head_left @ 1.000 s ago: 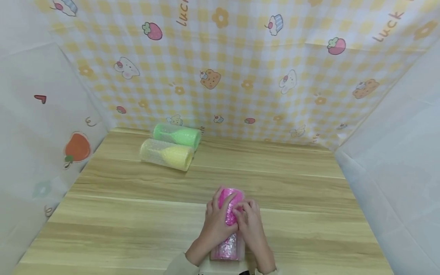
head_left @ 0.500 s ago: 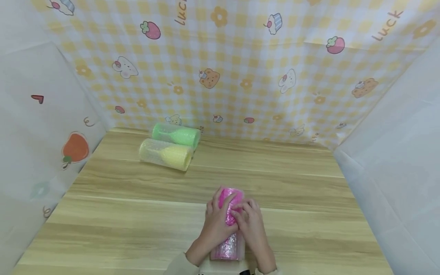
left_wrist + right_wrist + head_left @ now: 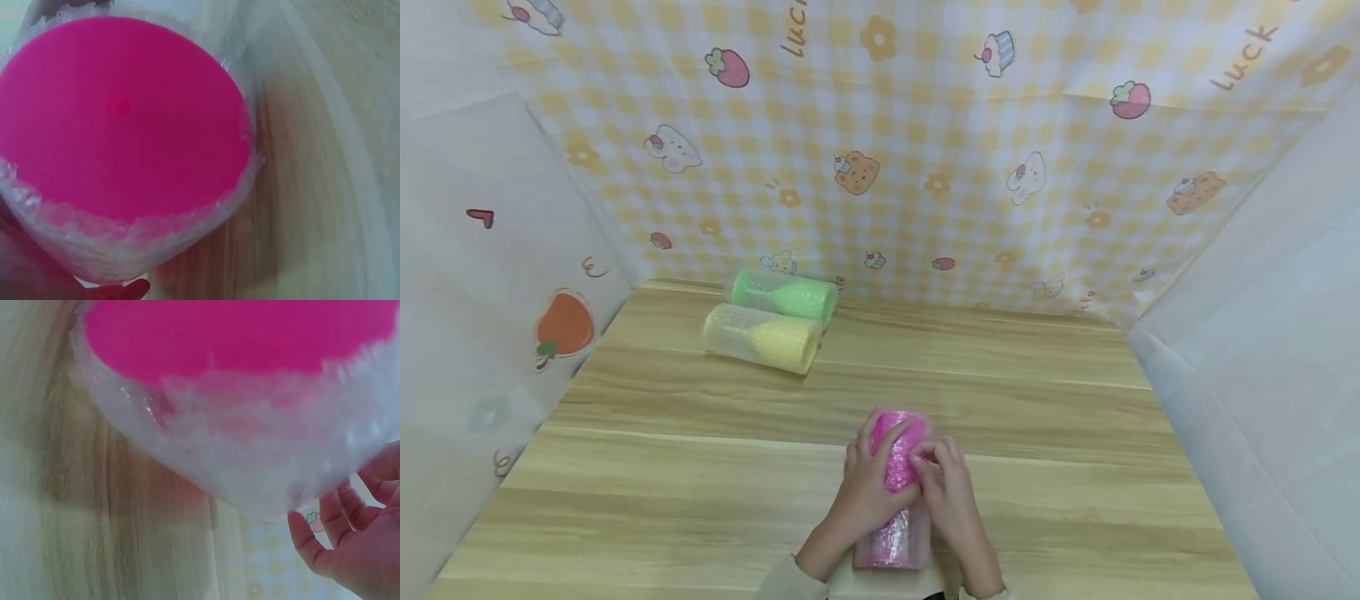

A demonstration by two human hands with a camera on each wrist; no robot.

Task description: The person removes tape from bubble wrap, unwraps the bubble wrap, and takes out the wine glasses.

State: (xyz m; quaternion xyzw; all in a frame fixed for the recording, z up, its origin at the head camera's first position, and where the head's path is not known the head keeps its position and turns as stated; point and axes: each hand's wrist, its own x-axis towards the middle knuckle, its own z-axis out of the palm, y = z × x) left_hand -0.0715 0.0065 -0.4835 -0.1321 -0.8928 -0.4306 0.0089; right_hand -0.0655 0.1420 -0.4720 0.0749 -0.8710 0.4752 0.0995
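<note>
A pink goblet (image 3: 900,468) lies on its side near the table's front, rolled in clear bubble wrap (image 3: 891,543). Its flat round base (image 3: 125,125) faces the camera in the left wrist view and also fills the top of the right wrist view. My left hand (image 3: 867,490) grips the wrapped goblet from above and the left, fingers spread over the bowl. On the right side, thumb and forefinger of my right hand (image 3: 947,487) pinch at the wrap's edge. In the right wrist view the other fingers (image 3: 334,528) are bent beside the wrap.
Two more wrapped goblets, one green (image 3: 786,296) and one yellow (image 3: 767,337), lie side by side at the back left of the wooden table (image 3: 662,500). A checked cloth (image 3: 925,125) hangs behind, with white cloth on both sides.
The pink goblet and my left hand have shifted slightly to the left. My right fingertips have drawn a little away from the goblet's middle. The green and yellow goblets stay put.
</note>
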